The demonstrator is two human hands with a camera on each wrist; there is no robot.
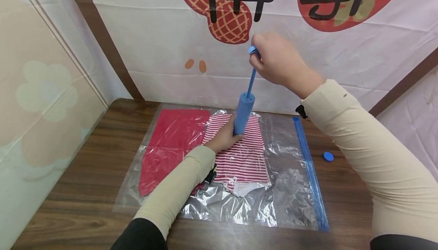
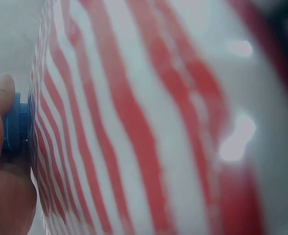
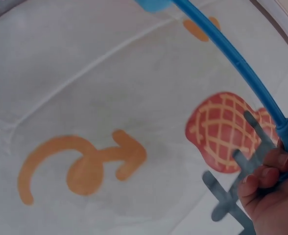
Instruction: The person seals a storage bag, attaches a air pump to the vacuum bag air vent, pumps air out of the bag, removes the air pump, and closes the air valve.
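Observation:
A blue hand pump point(image 1: 244, 111) stands tilted on a clear plastic bag point(image 1: 287, 181), its thin rod pulled well out of the barrel. My left hand point(image 1: 224, 134) grips the bottom of the barrel, and in the left wrist view the pump's blue end point(image 2: 12, 122) sits right at the striped cloth. High above, my right hand point(image 1: 277, 58) has its fingers curled round the pump handle point(image 1: 253, 50). Inside the bag lie a folded red cloth point(image 1: 171, 143) on the left and a red-and-white striped cloth point(image 1: 244, 166) in the middle.
A blue zip strip point(image 1: 309, 170) runs along the bag's right edge. Beyond it, a small round blue cap point(image 1: 328, 156) lies on the brown wooden table point(image 1: 68, 189). A printed white curtain point(image 1: 154, 37) hangs close behind the table.

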